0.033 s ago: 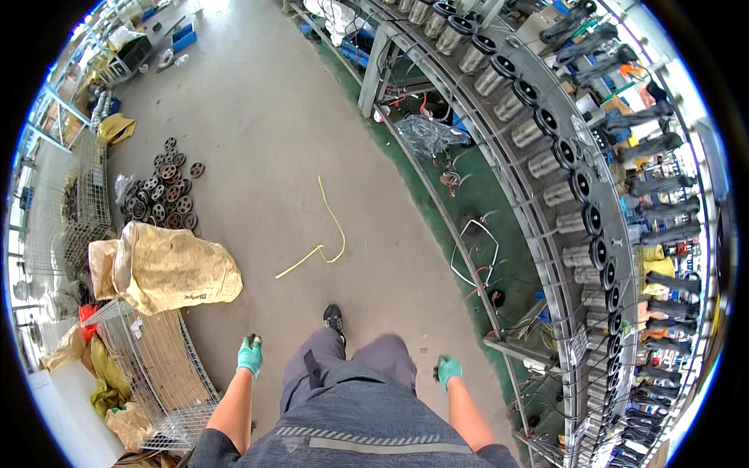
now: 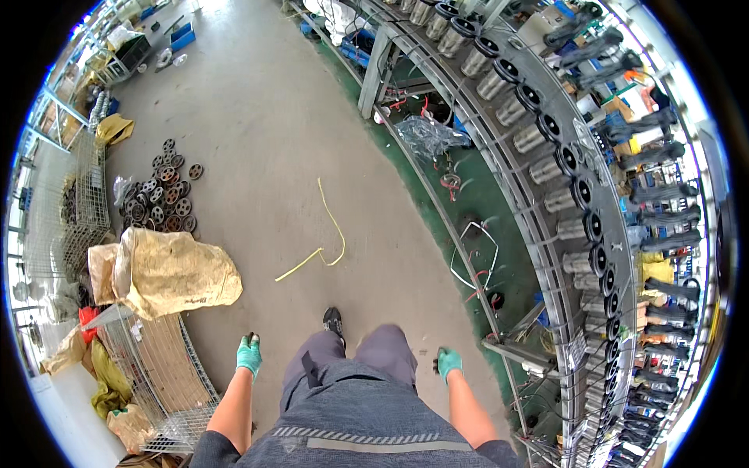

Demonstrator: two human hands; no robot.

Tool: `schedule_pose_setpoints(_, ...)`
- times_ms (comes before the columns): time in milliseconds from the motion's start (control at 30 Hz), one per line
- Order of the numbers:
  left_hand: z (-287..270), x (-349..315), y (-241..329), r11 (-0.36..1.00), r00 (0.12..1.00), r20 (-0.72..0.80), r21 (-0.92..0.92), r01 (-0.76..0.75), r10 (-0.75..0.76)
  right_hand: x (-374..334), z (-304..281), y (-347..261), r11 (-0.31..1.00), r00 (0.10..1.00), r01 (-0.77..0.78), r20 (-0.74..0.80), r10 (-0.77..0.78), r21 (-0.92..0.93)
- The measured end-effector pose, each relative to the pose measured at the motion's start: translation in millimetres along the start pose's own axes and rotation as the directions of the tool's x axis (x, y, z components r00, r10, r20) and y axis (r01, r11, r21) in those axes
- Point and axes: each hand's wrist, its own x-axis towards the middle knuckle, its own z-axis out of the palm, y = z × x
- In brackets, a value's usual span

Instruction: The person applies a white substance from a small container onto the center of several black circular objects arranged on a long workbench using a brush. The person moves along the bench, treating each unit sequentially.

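My left hand (image 2: pixel 250 355), in a teal glove with dark fingertips, hangs beside my left thigh. Its fingers are loosely bent and slightly apart, with nothing visible in them. On the other side, my right hand (image 2: pixel 448 362) hangs in a matching glove, fingers loosely curled and nothing seen in it. Neither hand touches anything. Nearest to the left hand are a wire mesh cage (image 2: pixel 187 366) and a large tan sack (image 2: pixel 179 273). The metal frame of a long curved line (image 2: pixel 519 355) stands to the right of my right hand.
A yellow strap (image 2: pixel 339 234) lies on the grey floor ahead. Several dark wheels (image 2: pixel 160 191) are heaped beyond the sack. Metal cylinders with black rims (image 2: pixel 558 165) stand along the line, above cables and a clear plastic bag (image 2: pixel 429 136). A blue bin (image 2: pixel 182 36) sits far left.
My right leg has shifted forward slightly, and my right hand has moved up a little. The cylinders and hanging black pieces on the right appear slightly shifted in view.
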Motion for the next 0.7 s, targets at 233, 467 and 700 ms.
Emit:
schedule_pose_setpoints(233, 43, 125, 233, 0.970, 0.995, -0.061, -0.225, -0.091, 0.079, 190, 66, -348, 0.955, 0.954, 0.298, 0.024, -0.298, -0.007)
schedule_pose_setpoints(467, 151, 259, 485, 0.905, 0.971, -0.030, -0.358, -0.231, 0.236, 419, 181, -642, 0.874, 0.891, 0.432, -0.042, -0.451, -0.220)
schedule_pose_setpoints(700, 322, 468, 626, 0.891, 0.947, 0.160, -0.411, -0.192, 0.278, 696, 226, -815, 0.747, 0.769, 0.411, -0.243, -0.592, -0.522)
